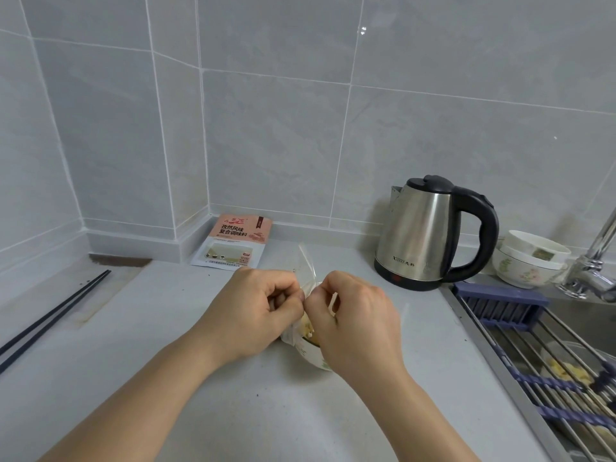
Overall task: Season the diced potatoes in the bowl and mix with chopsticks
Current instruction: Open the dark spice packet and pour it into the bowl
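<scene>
A white floral bowl (310, 356) sits on the grey counter, mostly hidden under my hands; pale potato dice (308, 325) show between them. A clear plastic bag or wrap (307, 261) rises above the bowl. My left hand (256, 311) and my right hand (353, 315) meet over the bowl, fingers curled, both pinching the clear plastic at its edge. A pink-and-white seasoning packet (235, 241) leans against the wall behind. Two black chopsticks (53, 315) lie on the counter at the far left.
A steel electric kettle (430, 235) stands at the back right. Beside it are stacked floral bowls (530, 258) and a tap (596, 258). A sink with a roll-up drying rack (546, 355) fills the right side, with yellowish scraps beneath.
</scene>
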`<move>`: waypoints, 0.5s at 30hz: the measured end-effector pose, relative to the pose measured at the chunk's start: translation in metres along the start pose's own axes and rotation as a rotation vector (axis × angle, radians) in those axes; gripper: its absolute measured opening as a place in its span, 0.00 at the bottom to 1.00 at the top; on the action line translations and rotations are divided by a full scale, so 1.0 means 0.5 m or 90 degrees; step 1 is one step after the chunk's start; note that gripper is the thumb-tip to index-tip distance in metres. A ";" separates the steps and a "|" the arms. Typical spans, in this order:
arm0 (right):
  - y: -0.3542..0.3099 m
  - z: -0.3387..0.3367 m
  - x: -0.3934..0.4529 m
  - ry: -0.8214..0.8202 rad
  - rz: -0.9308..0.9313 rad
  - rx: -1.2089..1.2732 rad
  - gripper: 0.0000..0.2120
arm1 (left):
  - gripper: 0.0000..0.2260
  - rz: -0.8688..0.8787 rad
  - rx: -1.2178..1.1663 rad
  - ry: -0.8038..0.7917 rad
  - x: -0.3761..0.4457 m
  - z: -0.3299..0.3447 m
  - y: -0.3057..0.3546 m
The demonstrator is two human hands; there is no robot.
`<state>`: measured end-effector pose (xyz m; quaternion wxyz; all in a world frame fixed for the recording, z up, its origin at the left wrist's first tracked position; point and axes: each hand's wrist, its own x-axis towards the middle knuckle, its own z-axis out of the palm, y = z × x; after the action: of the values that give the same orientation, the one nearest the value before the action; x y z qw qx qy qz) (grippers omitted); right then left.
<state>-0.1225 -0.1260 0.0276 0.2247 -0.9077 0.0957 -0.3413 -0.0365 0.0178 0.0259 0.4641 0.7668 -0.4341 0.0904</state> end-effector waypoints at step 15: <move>-0.004 -0.028 0.002 0.054 0.003 -0.020 0.10 | 0.16 0.033 -0.013 0.172 0.002 -0.041 -0.005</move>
<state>-0.1310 -0.1293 0.0386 0.2070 -0.8955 0.1123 -0.3776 -0.0286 0.0336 0.0362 0.5239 0.7312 -0.3881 0.2006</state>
